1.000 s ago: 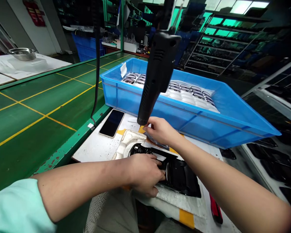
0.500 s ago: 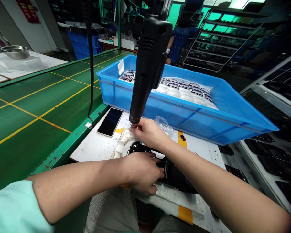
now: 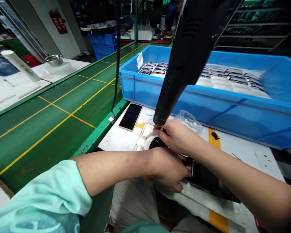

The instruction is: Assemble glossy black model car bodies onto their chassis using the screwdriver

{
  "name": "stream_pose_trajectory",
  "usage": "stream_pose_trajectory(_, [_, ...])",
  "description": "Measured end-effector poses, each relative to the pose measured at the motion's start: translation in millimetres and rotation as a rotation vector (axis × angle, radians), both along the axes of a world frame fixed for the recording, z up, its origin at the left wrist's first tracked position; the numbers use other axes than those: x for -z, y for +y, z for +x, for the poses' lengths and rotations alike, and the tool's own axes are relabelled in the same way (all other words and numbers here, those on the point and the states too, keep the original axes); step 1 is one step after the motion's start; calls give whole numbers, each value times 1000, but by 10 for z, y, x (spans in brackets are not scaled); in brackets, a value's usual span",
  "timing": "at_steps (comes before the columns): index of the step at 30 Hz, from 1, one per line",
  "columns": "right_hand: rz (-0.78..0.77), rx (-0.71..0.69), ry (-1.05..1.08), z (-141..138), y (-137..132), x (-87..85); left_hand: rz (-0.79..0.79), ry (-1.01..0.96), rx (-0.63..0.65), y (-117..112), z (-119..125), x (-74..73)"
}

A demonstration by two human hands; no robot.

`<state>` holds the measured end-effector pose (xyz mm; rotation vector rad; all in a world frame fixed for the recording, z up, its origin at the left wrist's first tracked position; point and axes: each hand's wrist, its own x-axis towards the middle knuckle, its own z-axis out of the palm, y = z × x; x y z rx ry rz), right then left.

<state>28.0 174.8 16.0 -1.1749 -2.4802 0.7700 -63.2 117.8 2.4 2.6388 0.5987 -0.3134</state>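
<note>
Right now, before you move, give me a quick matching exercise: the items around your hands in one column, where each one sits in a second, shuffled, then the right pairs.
Things:
1. Black hot-air gun
2. Black glass-faced smartphone
3. Crumpled clear plastic bag
4. Dark eyeglass frames

Places:
A. On white foam inside the blue plastic crate
B. Hanging, nozzle just above the right hand
C. Flat on the white work board
D. Just below the crate's front wall

Pairs: 1-B, 2-C, 3-D, 4-A.
</note>
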Motion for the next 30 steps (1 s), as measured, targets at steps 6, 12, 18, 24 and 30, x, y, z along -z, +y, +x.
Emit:
stream_pose_trajectory(6, [17, -13, -38, 62, -37, -47, 10, 16, 21, -14, -3, -20])
stream_pose_trajectory(12, [46, 11, 82, 79, -33, -105, 36, -33, 20, -41, -28, -28])
stream_pose_trajectory(18, [-112, 16, 253, 37, 37, 22, 42, -99, 24, -49, -32, 15])
stream_pose_trajectory(24, [-226, -39, 278, -23, 131, 111, 39, -119, 27, -45, -31, 17])
stream_pose_trajectory(30, [-194, -34, 254, -73, 126, 32, 45, -87, 29, -45, -30, 15])
